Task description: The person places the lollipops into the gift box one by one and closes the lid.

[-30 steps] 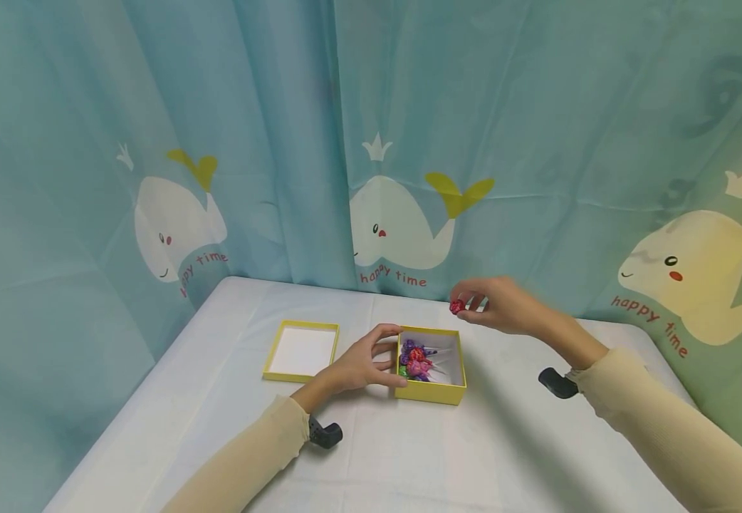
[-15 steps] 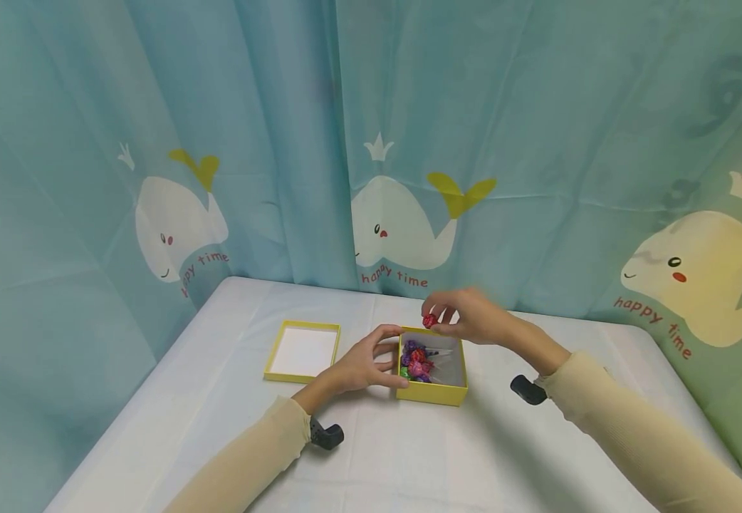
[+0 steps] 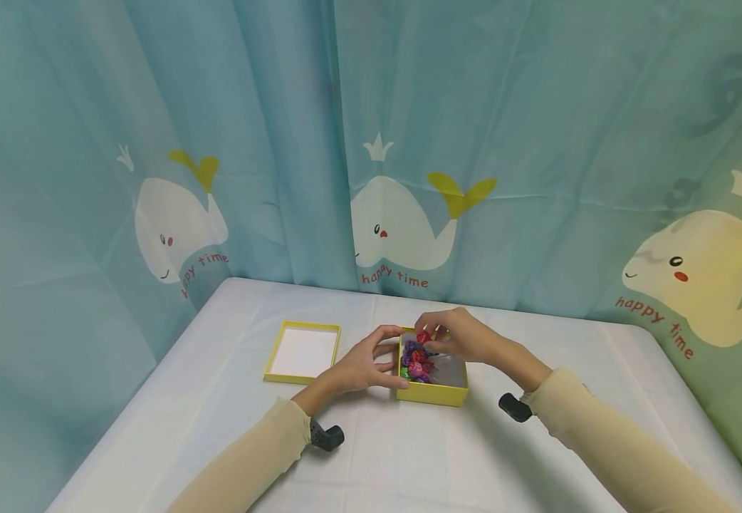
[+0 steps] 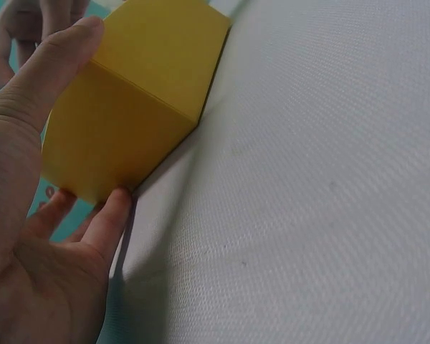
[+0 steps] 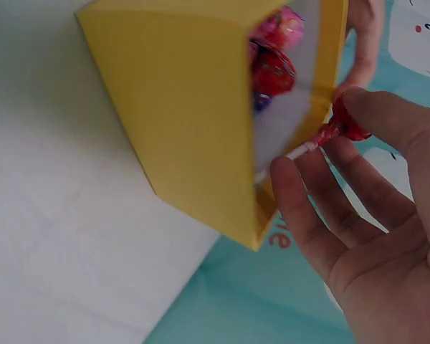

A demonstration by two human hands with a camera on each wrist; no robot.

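A yellow box [image 3: 434,394] with a white inside stands on the table. At its left end my left hand [image 3: 359,365] holds it, the thumb at the near corner and the fingers spread along the side; the left wrist view shows the thumb on the yellow wall [image 4: 122,136]. Above the far part of the box, my right hand [image 3: 463,336] pinches a red-wrapped lollipop [image 5: 350,120] by its head. Its white stick [image 5: 299,152] points into the box. Several lollipops [image 3: 417,363] in purple, red, pink and green wrappers lie inside toward the left, with some sticks hidden.
Left of the box lies a shallow yellow-rimmed lid [image 3: 303,350], white inside up. A white cloth covers the table [image 3: 384,456]. Behind hangs a blue-green curtain [image 3: 294,142] with whale prints. Each wrist carries a black device [image 3: 327,436].
My right hand has moved left and down with the red lollipop, from right of the box to over its far edge. My left hand stays on the box.
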